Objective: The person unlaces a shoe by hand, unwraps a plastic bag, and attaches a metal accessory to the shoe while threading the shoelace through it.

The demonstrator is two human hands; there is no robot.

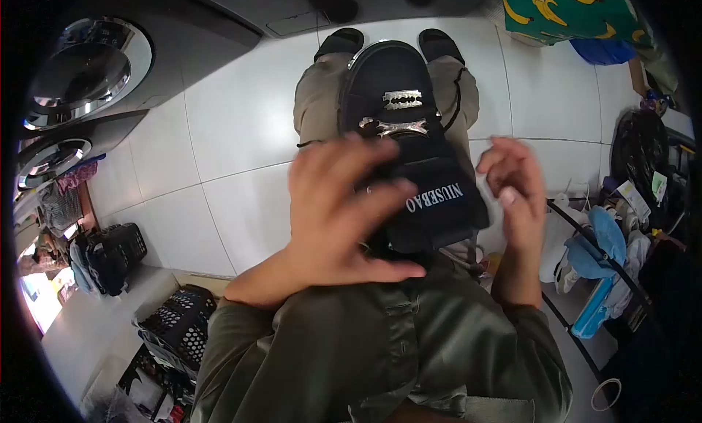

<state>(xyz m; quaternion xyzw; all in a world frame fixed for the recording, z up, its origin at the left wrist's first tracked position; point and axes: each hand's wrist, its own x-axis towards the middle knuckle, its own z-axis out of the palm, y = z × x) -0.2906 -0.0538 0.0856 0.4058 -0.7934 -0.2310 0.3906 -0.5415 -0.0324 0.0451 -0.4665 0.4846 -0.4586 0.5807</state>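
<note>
A black bag (395, 72) with silver trim along its top edge rests across my lap between my knees. It bears a razor-blade-shaped metal ornament (403, 99) and a metal fitting (402, 127). White lettering reading NIUSEBAO (439, 197) appears upside down on its near end. My left hand (340, 204) is spread over the bag's left side, slightly blurred, with nothing visible in it. It covers part of the bag, and I cannot tell if it touches. My right hand (518, 185) is apart from the bag's right side, fingers loosely curled and holding nothing visible.
Front-loading machines (95, 65) stand at the left. A black perforated basket (179, 320) sits at the lower left. On the right are a dark plastic bag (642, 152), a blue cloth item (599, 236) and dark rods. A green banana-print bag (570, 13) is at the upper right.
</note>
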